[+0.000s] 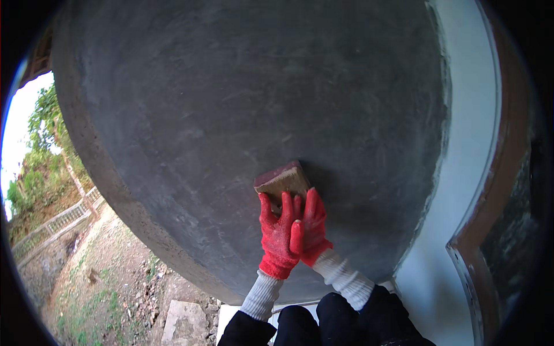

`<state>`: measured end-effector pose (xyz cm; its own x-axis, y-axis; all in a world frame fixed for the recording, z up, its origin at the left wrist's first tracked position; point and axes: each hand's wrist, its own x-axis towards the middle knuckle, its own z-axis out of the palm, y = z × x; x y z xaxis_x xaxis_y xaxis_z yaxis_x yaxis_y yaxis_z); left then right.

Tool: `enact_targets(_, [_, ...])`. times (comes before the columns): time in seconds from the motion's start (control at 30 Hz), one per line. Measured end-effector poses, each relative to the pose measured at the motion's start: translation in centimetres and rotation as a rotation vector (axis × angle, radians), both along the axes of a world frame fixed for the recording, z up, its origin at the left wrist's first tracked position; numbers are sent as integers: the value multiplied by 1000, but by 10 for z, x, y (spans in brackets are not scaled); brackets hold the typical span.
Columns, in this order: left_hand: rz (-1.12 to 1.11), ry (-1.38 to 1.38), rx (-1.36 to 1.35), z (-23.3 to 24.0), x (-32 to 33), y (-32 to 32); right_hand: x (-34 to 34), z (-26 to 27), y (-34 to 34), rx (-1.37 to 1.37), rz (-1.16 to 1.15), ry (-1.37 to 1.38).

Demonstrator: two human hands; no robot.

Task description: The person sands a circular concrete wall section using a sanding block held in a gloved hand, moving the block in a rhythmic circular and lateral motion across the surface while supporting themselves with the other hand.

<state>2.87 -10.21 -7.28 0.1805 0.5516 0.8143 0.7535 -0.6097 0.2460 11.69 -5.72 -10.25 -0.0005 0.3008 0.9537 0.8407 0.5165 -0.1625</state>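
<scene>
Both of my hands wear red-coated gloves with pale knitted cuffs. My left hand (pixel 280 238) and my right hand (pixel 314 225) overlap on a sanding block wrapped in reddish abrasive paper (pixel 283 179), which lies against a dark grey plastered wall (pixel 259 108). The fingers of both hands press on the block's near side and back; part of it is hidden under them. The wall surface is smooth, with faint lighter smears and scuffs around the block.
A rough bare edge of the wall (pixel 108 173) curves down the left. To the right stand a white painted surface (pixel 471 108) and a brown strip (pixel 510 173). My knees (pixel 298 324) are just below my hands. Sloping ground (pixel 112 268) and a balustrade (pixel 69 219) show outside.
</scene>
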Motion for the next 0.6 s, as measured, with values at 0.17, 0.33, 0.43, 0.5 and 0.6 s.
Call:
enact_targets(0.17, [-178, -208, 172, 37, 6, -12, 33, 121, 9, 14, -133, 16])
enact_targets(0.33, [-82, -405, 237, 38, -2, -37, 97, 258, 48, 140, -195, 176])
enact_targets(0.43, [51, -410, 180, 20, -7, -47, 119, 214, 48, 187, -239, 133])
enact_targets(0.5, [80, -435, 189, 9, -11, -52, 118, 111, 28, 135, -214, 58])
enact_targets(0.6, [89, -451, 169, -7, -16, -58, 113, -29, -7, 7, -201, 91])
